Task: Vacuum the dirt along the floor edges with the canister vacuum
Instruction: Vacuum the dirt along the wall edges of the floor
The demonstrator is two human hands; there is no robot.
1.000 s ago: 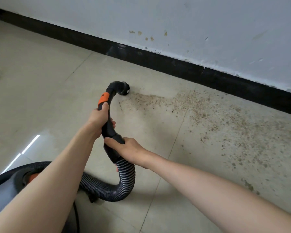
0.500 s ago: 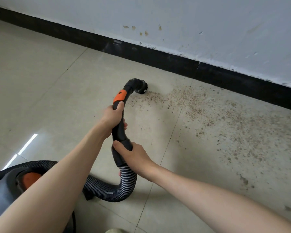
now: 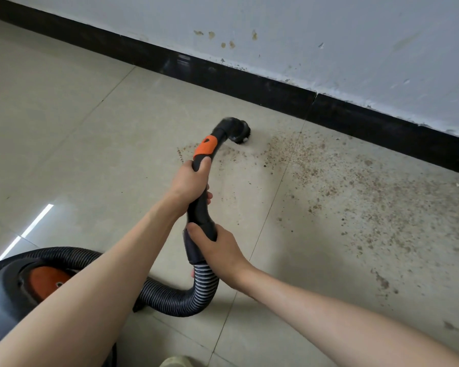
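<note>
My left hand (image 3: pixel 188 182) grips the black vacuum handle (image 3: pixel 200 207) just below its orange band (image 3: pixel 206 147). Lower down, my right hand (image 3: pixel 217 250) grips the handle where it joins the ribbed hose (image 3: pixel 175 300). The black brush nozzle (image 3: pixel 236 131) rests on the beige tile floor, a little short of the black baseboard (image 3: pixel 276 94). Brown dirt (image 3: pixel 329 181) is scattered over the tiles to the right of the nozzle, with a small patch left of the handle. The canister (image 3: pixel 16 290), dark with an orange centre, sits at the lower left behind my left arm.
A white wall (image 3: pixel 329 35) with a few brown stains rises above the baseboard. The hose loops on the floor between the canister and the handle. The tip of a shoe (image 3: pixel 175 362) shows at the bottom edge. The tiles at the left carry no visible dirt.
The nozzle has swept to the right along the floor toward the thick dirt, and both hands moved with the handle. The strip it passed over shows less dirt.
</note>
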